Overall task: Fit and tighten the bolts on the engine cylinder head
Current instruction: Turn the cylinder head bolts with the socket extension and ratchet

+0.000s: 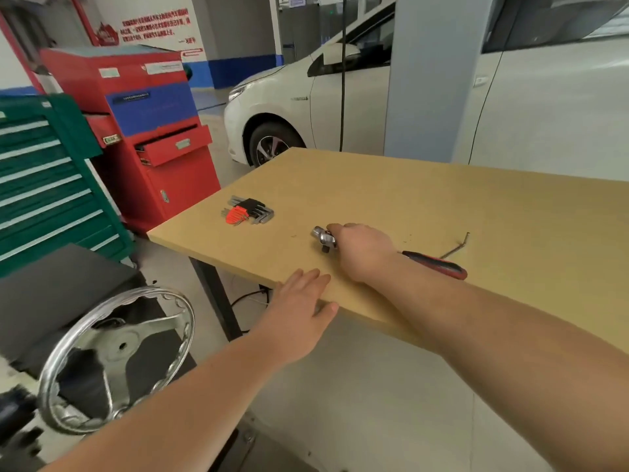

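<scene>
My right hand (360, 250) grips a ratchet wrench on the tan worktable (442, 206). The wrench's chrome head (323, 237) sticks out left of my fingers, and its red and black handle (439, 265) shows behind my wrist. My left hand (299, 311) lies flat with straight fingers on the table's near edge and holds nothing. No cylinder head or bolts are in view.
A set of hex keys in black and red holders (246, 211) lies at the table's left. A bent thin rod (457, 247) lies right of the wrench. A chrome handwheel (117, 359) stands at lower left, green (44, 178) and red (149, 131) tool cabinets behind, a white car (306, 103) beyond.
</scene>
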Demonstrator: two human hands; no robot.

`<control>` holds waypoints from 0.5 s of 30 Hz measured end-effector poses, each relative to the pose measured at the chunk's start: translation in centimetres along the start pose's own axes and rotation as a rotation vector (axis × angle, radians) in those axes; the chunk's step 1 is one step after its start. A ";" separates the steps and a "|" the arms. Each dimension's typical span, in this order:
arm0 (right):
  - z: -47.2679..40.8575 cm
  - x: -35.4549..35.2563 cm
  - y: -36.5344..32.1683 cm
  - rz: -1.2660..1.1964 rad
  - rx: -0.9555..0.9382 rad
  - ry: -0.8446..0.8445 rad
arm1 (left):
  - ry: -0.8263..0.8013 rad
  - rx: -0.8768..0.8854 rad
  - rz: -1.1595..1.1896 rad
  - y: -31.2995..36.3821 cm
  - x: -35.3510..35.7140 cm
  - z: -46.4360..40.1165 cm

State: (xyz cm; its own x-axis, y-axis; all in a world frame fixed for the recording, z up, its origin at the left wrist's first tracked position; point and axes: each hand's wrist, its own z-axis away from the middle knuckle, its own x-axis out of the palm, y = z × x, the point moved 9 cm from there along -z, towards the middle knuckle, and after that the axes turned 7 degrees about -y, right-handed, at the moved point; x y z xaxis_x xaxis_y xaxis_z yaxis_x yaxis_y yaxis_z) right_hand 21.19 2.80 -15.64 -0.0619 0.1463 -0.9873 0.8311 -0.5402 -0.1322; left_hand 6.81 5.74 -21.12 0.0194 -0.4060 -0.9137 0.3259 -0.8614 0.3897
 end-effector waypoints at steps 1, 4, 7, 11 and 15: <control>-0.1 0.1 0.3 -0.012 0.004 0.015 | -0.006 -0.014 -0.034 0.2 0.0 -0.5; -0.8 -0.1 1.4 -0.115 0.017 0.021 | 0.051 -0.044 -0.104 0.8 -0.6 -1.7; -1.7 -1.2 3.4 -0.285 0.068 0.057 | 0.081 -0.002 -0.150 1.9 -1.2 -3.6; -2.1 -1.1 6.0 -0.221 0.200 0.078 | 0.019 0.017 -0.205 3.5 -0.8 -6.4; -2.0 -0.4 6.6 -0.158 0.182 0.098 | 0.076 0.007 -0.217 4.4 -0.1 -7.6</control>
State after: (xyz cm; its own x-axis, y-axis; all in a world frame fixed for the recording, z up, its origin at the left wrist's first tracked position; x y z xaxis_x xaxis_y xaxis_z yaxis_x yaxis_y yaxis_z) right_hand 27.81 0.84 -15.97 -0.1218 0.3161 -0.9409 0.7015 -0.6432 -0.3069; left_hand 15.42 4.35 -20.22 0.0212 -0.1870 -0.9821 0.3233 -0.9283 0.1838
